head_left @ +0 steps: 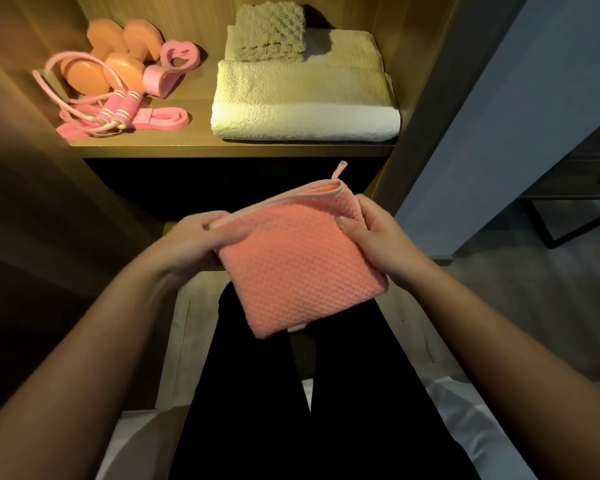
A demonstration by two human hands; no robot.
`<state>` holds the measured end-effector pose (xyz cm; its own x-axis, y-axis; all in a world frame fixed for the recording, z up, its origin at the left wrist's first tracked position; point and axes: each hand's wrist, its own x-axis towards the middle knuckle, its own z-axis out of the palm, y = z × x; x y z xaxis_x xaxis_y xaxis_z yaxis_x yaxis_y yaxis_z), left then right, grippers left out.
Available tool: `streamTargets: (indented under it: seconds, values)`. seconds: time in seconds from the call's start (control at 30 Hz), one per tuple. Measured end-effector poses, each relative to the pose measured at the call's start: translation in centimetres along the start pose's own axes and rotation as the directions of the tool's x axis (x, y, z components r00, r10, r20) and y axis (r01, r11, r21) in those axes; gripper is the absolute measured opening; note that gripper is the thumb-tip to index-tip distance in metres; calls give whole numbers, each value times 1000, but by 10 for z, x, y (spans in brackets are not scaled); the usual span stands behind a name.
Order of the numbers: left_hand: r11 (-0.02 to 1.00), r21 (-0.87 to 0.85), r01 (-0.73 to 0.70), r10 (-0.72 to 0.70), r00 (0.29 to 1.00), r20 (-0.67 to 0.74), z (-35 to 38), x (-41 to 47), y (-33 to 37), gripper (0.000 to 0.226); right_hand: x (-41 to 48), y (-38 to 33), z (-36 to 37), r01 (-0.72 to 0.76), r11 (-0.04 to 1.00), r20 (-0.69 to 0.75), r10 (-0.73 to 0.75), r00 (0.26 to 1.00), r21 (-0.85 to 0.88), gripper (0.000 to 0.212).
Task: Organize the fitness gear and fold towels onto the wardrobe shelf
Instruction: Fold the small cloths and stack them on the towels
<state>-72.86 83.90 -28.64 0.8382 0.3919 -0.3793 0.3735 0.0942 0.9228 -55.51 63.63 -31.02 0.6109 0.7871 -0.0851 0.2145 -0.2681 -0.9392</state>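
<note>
**Item in hand.** The pink towel [298,268] is folded to a compact rectangle, with its hanging loop [339,169] standing up at the far corner. It is held in the air, in front of and below the shelf's front edge, above the person's legs. It touches nothing but the hands. The left hand [194,240] pinches the towel's left edge between thumb and fingers. The right hand [371,240] grips the right edge, thumb on top and fingers curled beneath. Neither hand is free.

**Shelf [201,142], right half.** There is one stack of folded towels:
- A white towel [305,123] lies at the bottom, reaching the front edge.
- A beige towel [302,81] lies on it.
- A small waffle towel [271,32] sits on top, toward the back.

Whether further layers lie within the stack cannot be told.

**Shelf, left half.** The fitness gear lies in a loose group:
- Orange dumbbells [118,57] sit toward the back.
- A skipping rope [118,105] has its handles side by side near the front edge and its cord looped round the dumbbells.
- Coiled pink bands [168,64] lie just right of the dumbbells.
- A flat band [168,117] lies along the front edge.

**Assessment.** The gear appears placed and the stack shelved. The pink towel looks folded, or within one fold of it, but is not yet on the shelf. What is left is to set it down, most likely on the stack or on the bare strip between gear and stack. Whether more towels wait out of view cannot be told.
</note>
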Motion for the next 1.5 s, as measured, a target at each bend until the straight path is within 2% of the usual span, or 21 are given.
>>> streamTargets:
  seconds: [0.07,0.1,0.13,0.17,0.2,0.23,0.3,0.33,0.4,0.47,0.5,0.57,0.67,0.73,0.83,0.93,1.03,1.17,1.27,1.37,1.5]
  values:
    - [909,-411,74,-151,976,-158,20,7,-13,58,3,0,10,-13,1000,-91,13,996,-2,17]
    - [871,-487,69,-215,944,-251,32,9,-18,38,5,0,15,-23,999,-143,18,990,-28,18]
    - [902,-429,51,-227,901,-370,42,11,-23,27,5,1,21,-30,996,-194,14,981,-81,19]
    - [967,-253,25,-153,850,-503,50,13,-26,25,5,2,25,-35,988,-239,-2,971,-149,18]
    - [1000,-14,-19,6,791,-612,54,14,-31,24,5,3,28,-36,978,-274,-23,962,-208,17]
    - [980,185,-76,181,726,-664,55,14,-33,24,4,5,30,-39,970,-299,-35,954,-239,17]
    - [936,321,-142,332,659,-675,55,13,-29,25,3,8,31,-60,969,-329,-23,944,-239,17]
    - [945,295,-144,313,666,-677,55,13,-27,28,3,10,31,-79,971,-335,-1,942,-225,19]
    - [994,42,-100,105,774,-624,55,14,-26,38,3,12,30,-105,979,-349,37,936,-177,21]
    - [957,-286,37,-154,904,-399,58,8,-24,43,2,14,29,-113,988,-391,63,918,-108,22]
    - [936,-339,95,-203,932,-301,60,5,-26,41,3,15,29,-113,991,-420,74,905,-69,23]
    - [977,-170,128,-177,931,-320,66,5,-34,34,3,16,27,-115,993,-465,94,880,-18,24]
    - [972,228,56,88,815,-573,70,6,-43,35,0,17,31,-112,993,-492,84,866,-26,25]
    - [955,295,-31,210,774,-598,68,5,-42,35,-1,17,33,-96,995,-517,79,853,-7,25]
    - [957,277,-85,228,811,-538,60,7,-46,33,-1,17,31,-79,997,-508,78,858,19,23]
    - [955,298,-4,143,884,-445,45,5,-52,24,-2,10,14,-14,998,-366,-9,930,-61,16]
    - [926,363,-104,216,935,-282,34,1,-40,66,1,-8,-5,125,954,-25,-137,990,-273,10]
    - [819,519,-244,257,965,47,36,4,-2,94,8,-38,-17,252,878,320,-121,940,-407,16]
    - [827,497,-263,215,964,153,41,5,13,80,10,-56,-27,300,874,453,-107,885,-381,22]
    - [906,339,-254,189,959,212,49,2,17,51,13,-66,-35,319,879,520,-98,849,-355,31]
    - [944,151,-295,272,950,155,62,0,13,28,17,-68,-39,293,898,528,-84,845,-327,37]
